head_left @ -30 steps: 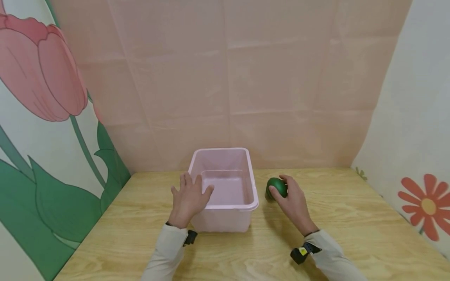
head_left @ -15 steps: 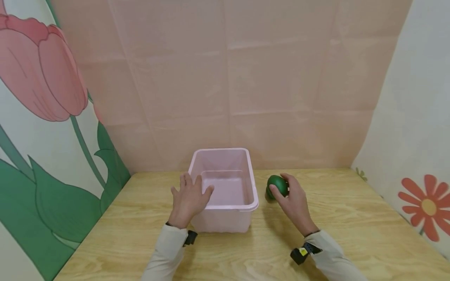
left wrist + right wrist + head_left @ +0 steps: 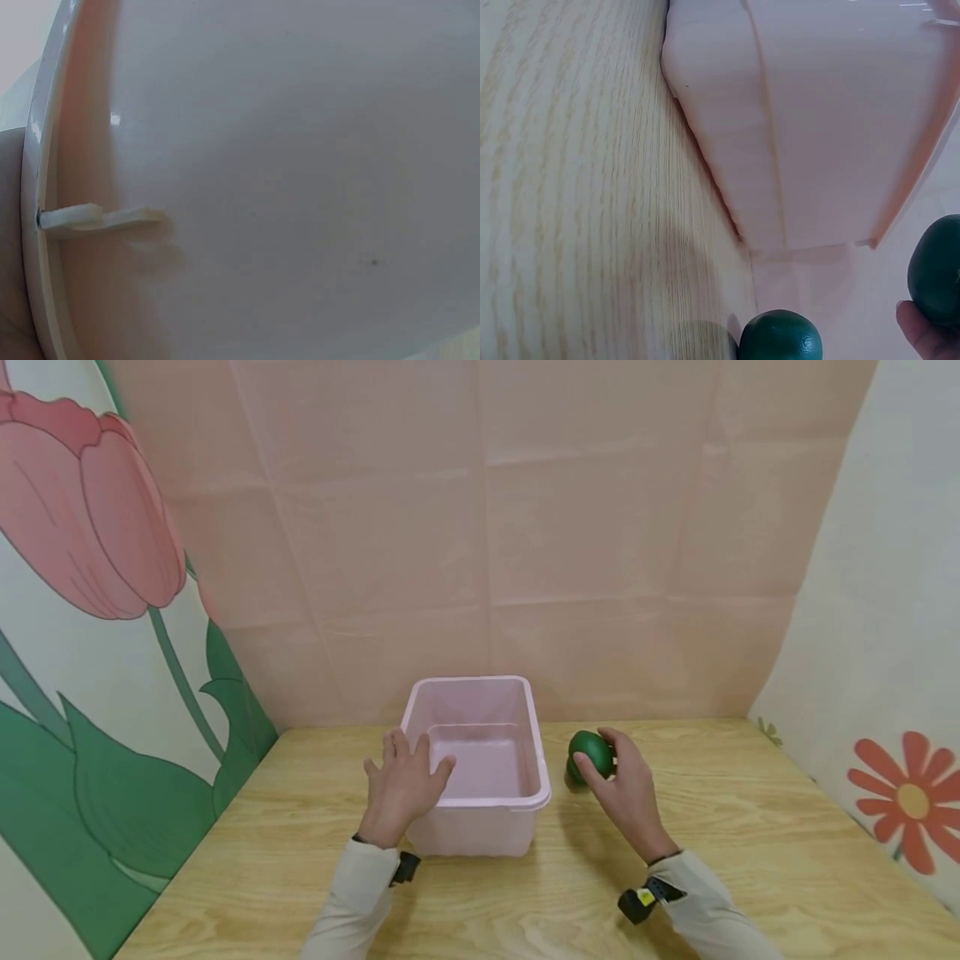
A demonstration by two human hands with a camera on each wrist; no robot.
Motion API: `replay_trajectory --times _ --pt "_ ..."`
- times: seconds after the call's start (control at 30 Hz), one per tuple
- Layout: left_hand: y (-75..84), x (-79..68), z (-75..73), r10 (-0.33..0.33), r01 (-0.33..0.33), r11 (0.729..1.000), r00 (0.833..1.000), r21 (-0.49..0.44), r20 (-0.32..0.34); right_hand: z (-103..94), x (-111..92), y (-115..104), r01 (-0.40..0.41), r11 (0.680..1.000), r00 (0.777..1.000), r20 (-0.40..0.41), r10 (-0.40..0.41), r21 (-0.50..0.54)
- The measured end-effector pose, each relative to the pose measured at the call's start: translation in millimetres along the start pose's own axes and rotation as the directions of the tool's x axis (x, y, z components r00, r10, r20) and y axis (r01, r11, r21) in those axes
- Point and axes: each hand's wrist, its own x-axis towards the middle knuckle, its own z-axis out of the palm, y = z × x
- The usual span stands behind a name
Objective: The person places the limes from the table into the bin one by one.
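Observation:
My right hand (image 3: 628,793) holds a smooth, dark green, rounded fruit (image 3: 589,752) between thumb and fingers, right of the pink plastic bin (image 3: 480,828). The right wrist view shows the held fruit (image 3: 934,270) raised, with a thumb tip against its lower side. A second dark green fruit (image 3: 780,337) rests low by the table surface there; from the head it is mostly covered by the first. With fingers spread, my left hand (image 3: 402,787) lies over the bin's left rim. Up close, the left wrist view has the bin's outer wall (image 3: 285,180) and a sliver of hand (image 3: 10,262).
The bin stands on a wood-grain table (image 3: 480,910) near the back, with nothing seen on its floor. A pink sheet (image 3: 480,543) hangs behind the table. Flower-printed panels rise at the left (image 3: 285,777) and right (image 3: 847,610) sides.
My right hand has lifted the held fruit slightly between the first frame and the second, and has stayed nearly still since. The left hand and the bin have kept their places.

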Motion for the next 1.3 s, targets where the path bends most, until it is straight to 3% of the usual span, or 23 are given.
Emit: replay_trajectory --times 1.3 --pt "0.8 -1.1 -0.3 0.004 -0.004 1.000 1.000 -0.006 -0.001 -1.4 1.4 -6.0 0.045 0.999 0.997 -0.059 -0.044 0.028"
